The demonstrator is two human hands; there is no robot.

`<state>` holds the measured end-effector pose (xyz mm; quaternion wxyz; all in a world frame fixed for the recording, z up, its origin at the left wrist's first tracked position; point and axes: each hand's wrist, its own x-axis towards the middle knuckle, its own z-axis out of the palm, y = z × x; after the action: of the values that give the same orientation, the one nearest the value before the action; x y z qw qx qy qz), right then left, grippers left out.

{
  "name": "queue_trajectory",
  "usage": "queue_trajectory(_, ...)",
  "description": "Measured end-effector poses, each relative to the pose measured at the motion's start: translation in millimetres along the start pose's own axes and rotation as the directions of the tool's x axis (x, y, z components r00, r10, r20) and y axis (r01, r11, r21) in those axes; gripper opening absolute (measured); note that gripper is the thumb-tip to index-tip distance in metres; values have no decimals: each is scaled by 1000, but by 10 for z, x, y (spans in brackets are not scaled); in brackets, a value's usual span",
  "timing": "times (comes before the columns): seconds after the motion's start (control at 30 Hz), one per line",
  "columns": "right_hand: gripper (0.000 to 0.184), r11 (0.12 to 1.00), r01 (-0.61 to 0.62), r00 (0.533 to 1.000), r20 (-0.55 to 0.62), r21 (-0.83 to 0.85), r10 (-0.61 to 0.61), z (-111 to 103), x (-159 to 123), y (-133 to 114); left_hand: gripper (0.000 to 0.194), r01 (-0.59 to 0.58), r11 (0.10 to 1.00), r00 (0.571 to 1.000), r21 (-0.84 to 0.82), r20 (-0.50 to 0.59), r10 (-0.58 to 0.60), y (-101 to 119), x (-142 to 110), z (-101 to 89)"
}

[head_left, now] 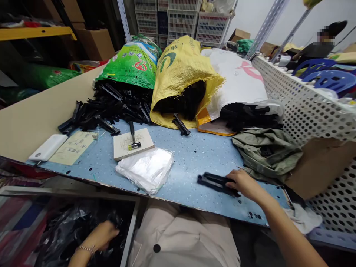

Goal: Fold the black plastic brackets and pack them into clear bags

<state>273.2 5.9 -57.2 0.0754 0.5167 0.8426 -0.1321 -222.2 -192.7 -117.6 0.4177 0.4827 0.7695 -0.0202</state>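
My right hand (241,182) is closed on one end of a black plastic frame-like part (213,181), which has two long parallel bars. This part lies on or just above the blue tabletop (183,163), near its front edge; its far end is slightly blurred. Lower down, my left hand (101,235) reaches into an open drawer or bin (134,226) among dark plastic bags and black pieces (69,226). Its fingers are curled together, and whatever they grip is hidden and smeared. Left of the right hand lies a stack of clear plastic bags (147,168).
A small mallet (134,142) rests on a pale block (146,139). Black parts (111,107) spill from green (130,63), yellow (178,59) and white sacks (236,78). Grey-green cloth (267,148) and a perforated panel (306,100) border the right. Another person (317,50) is behind.
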Motion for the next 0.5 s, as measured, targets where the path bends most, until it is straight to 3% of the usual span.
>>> queue_trajectory(0.07,21,996,-61,998,21,67,60,47,81,-185,35,-164,977,985,-136,-65,157,561,108,-175)
queue_trajectory(0.1,23,992,-90,996,24,83,88,66,125,-281,36,-284,944,953,-165,-159,259,857,156,-246)
queue_trajectory(0.13,23,990,-110,994,22,89,108,81,167,-370,37,-392,910,890,-135,-307,338,1140,205,-298)
queue_trajectory(0.17,24,988,-123,992,18,88,122,90,204,-445,32,-478,876,796,-70,-457,398,1392,259,-329)
queue_trajectory(0.2,24,987,-133,991,17,87,132,94,232,-502,26,-519,855,724,-24,-544,424,1601,323,-343)
queue_trajectory(0.23,25,985,-141,990,15,96,140,96,248,-541,20,-536,844,695,-25,-581,424,1758,395,-344)
queue_trajectory(0.27,26,982,-148,989,11,120,148,98,254,-563,15,-543,838,691,-52,-594,412,1861,474,-342)
queue_trajectory(0.33,28,959,-152,988,6,239,155,115,236,-580,15,-541,823,745,-176,-554,371,1920,635,-351)
queue_trajectory(0.4,30,878,-153,987,24,454,160,157,203,-607,19,-536,790,790,-296,-505,347,1854,766,-398)
queue_trajectory(0.43,31,798,-151,987,39,583,158,185,192,-641,20,-534,771,807,-346,-481,343,1803,812,-433)
queue_trajectory(0.5,33,557,-135,988,70,820,137,238,202,-765,24,-521,723,840,-453,-421,342,1709,864,-504)
